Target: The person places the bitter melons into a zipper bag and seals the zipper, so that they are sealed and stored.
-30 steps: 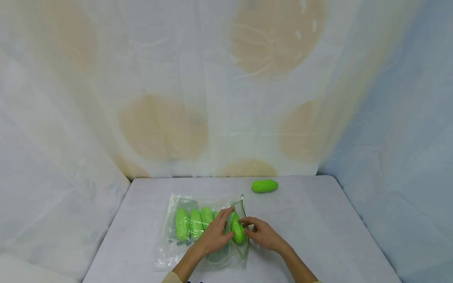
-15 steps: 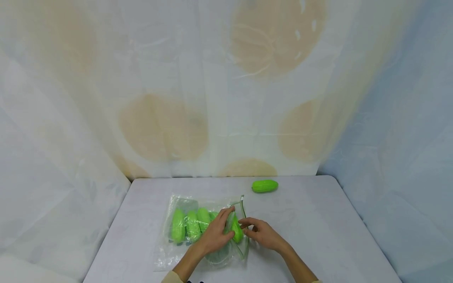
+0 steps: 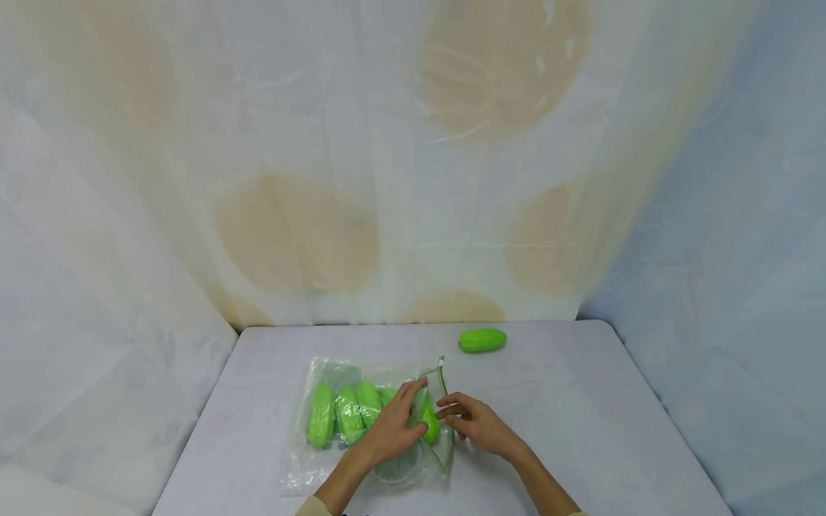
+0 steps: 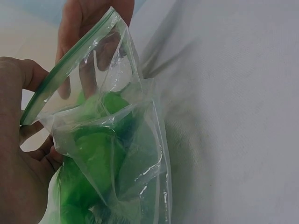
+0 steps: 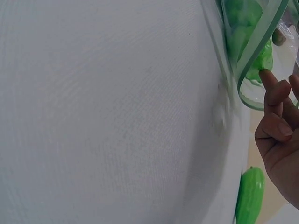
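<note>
A clear zip bag (image 3: 302, 469) with a green zip edge lies on the table, its mouth toward the right. Several plump green cucumbers (image 3: 348, 416) are inside, side by side. My left hand (image 3: 395, 426) rests over the bag and holds its raised mouth edge between thumb and fingers. In the left wrist view the zip strip (image 4: 60, 77) stands up slanted beside that hand. My right hand (image 3: 477, 424) is at the opening. Its extended finger touches the end of the nearest cucumber (image 5: 252, 72), just within the mouth. The left hand covers some cucumbers in the head view.
A loose cucumber (image 3: 482, 340) lies near the table's back edge, right of the bag. The white-covered table (image 3: 581, 430) is enclosed by pale hanging sheets (image 3: 413, 244) at the back and both sides.
The cucumbers in the bag have slid left, deeper inside, and the one at the mouth has moved further in. The left hand stays in place; the right hand has barely moved.
</note>
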A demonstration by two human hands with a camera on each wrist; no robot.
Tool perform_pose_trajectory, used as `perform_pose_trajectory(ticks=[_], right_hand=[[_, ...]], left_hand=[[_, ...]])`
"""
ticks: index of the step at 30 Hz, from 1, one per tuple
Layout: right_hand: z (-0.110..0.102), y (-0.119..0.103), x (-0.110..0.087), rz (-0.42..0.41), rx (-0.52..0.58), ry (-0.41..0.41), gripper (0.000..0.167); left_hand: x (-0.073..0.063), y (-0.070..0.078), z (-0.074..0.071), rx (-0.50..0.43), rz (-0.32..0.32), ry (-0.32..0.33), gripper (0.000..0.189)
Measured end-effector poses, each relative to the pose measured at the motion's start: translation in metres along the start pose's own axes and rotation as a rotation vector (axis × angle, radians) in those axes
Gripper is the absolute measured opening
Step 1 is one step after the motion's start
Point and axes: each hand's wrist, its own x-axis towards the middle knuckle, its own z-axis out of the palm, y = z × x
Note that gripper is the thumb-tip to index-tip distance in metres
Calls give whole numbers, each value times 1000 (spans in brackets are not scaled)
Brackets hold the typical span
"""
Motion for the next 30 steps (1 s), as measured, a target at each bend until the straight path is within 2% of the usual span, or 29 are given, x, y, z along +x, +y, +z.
perform_pose_trajectory(ticks=[13,22,30], right_hand=[[1,4,-1,13,-33,31,37],[1,1,-1,13,-18,38,37],[0,-8,-4,18,-64,47,36]], left_hand=[[-1,3,-1,-2,-39,-15,79],[-1,6,-2,-2,-34,-8,78],[-1,6,-3,5,-37,-11,78]])
